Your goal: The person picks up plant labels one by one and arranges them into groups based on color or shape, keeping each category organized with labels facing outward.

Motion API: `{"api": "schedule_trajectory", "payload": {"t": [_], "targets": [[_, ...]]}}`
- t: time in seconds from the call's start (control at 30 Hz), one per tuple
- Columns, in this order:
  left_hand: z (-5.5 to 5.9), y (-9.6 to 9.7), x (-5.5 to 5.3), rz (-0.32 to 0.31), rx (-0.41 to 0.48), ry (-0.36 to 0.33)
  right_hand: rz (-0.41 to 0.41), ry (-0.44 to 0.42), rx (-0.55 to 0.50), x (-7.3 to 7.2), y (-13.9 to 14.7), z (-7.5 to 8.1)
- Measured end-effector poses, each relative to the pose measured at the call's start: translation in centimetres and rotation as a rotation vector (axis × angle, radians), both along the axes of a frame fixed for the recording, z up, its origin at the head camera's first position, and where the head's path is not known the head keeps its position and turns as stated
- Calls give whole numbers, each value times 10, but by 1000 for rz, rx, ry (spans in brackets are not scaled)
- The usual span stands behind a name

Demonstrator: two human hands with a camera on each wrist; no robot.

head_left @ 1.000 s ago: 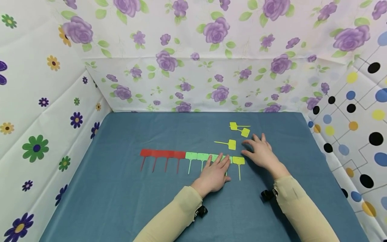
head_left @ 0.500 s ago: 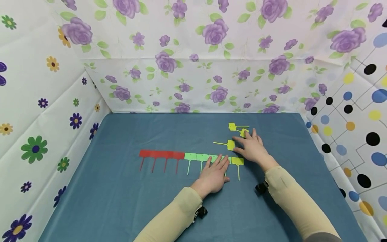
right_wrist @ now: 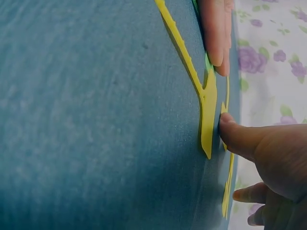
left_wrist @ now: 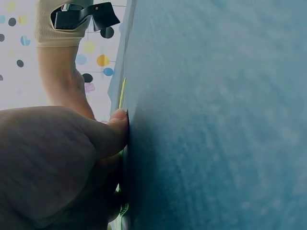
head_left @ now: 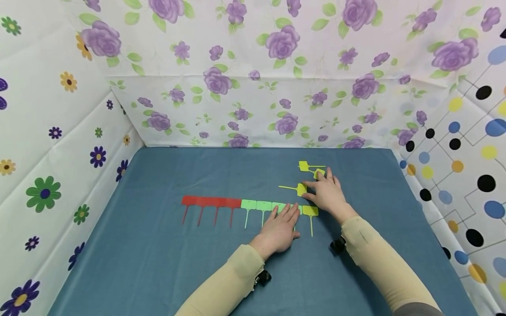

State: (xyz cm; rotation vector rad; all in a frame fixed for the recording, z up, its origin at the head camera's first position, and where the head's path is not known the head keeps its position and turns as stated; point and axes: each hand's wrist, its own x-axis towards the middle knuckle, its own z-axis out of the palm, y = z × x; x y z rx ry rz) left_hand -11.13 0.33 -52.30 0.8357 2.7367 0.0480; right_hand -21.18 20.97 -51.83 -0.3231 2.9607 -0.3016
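A row of T-shaped plant labels lies flat on the blue cloth, stems toward me: several red labels (head_left: 211, 201), then several green labels (head_left: 248, 204), and one yellow label (head_left: 310, 210) at the right end. My left hand (head_left: 276, 230) rests palm down with straight fingers over the right-hand green labels, partly hiding them. Behind the row lies a loose yellow plant label (head_left: 301, 189), its stem to the left. My right hand (head_left: 330, 195) pinches the right side of its head between thumb and index finger; in the right wrist view the thumb (right_wrist: 231, 125) touches its edge.
Two more yellow labels (head_left: 303, 166) lie together farther back, one head partly behind my right fingers. Flowered cloth (head_left: 253, 109) hangs behind the table, with a daisy-patterned cloth at left and a dotted one at right.
My right hand has moved left and closed in on the loose yellow plant label, which stays in about the same place. The left hand has kept still on the green labels.
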Motion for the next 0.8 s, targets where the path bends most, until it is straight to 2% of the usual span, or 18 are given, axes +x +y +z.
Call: {"api": "schedule_trajectory", "payload": {"t": [0.27, 0.63, 0.8], "targets": [[1, 1, 0, 0, -14, 8, -29, 8, -37, 2, -1, 0], [-3, 2, 0, -10, -16, 4, -36, 37, -31, 1, -1, -3], [-2, 2, -1, -5, -17, 2, -40, 53, -74, -1, -3, -3]]}}
